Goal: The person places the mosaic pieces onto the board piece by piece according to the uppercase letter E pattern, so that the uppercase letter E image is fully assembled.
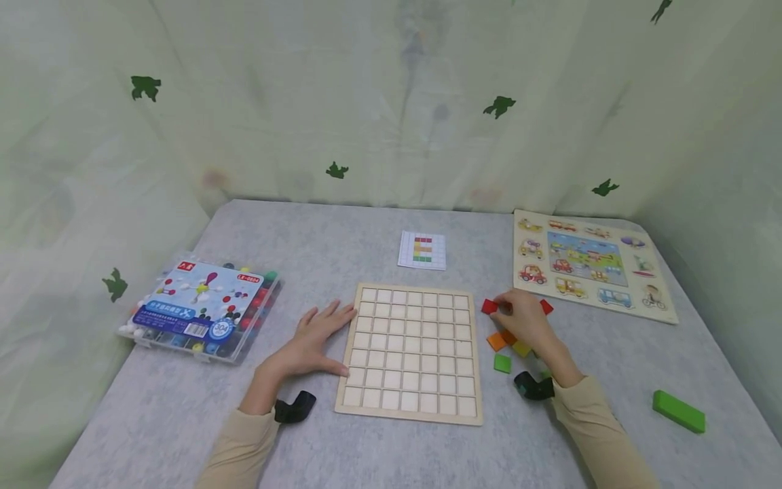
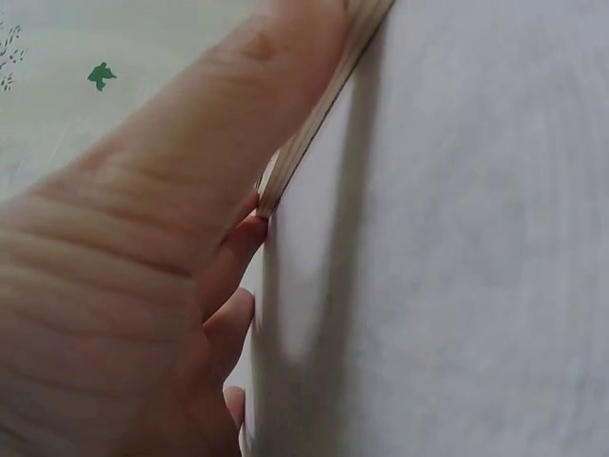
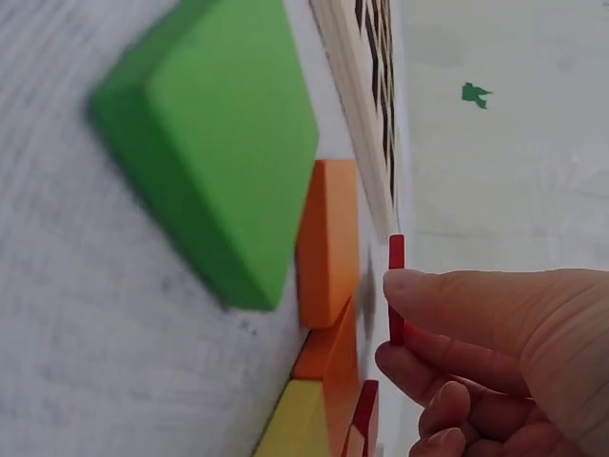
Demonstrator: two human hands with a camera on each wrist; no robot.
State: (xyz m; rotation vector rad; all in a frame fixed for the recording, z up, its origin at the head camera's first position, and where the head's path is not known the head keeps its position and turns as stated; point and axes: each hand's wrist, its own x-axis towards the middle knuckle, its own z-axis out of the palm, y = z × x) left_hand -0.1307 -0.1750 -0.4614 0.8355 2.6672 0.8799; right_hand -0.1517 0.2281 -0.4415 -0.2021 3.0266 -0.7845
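A wooden board with a grid of square cells (image 1: 408,413) lies flat on the table. My left hand (image 1: 308,346) has its fingers spread, with the fingertips and thumb touching the board's left edge. To the right of the board, my right hand (image 1: 527,319) pinches a red square tile (image 3: 397,249) between thumb and finger, raised off the table. Around and under that hand lie loose tiles: orange (image 1: 496,341), yellow (image 1: 522,349), green (image 1: 502,364) and another red one (image 1: 546,307). The hand and wrist partly hide this cluster.
Behind the board lies a small card with a coloured grid pattern (image 1: 422,250). A clear case of molecule-model parts (image 1: 195,305) stands at the left. A wooden vehicle puzzle (image 1: 589,265) lies at the back right, and a green block (image 1: 679,411) at the front right.
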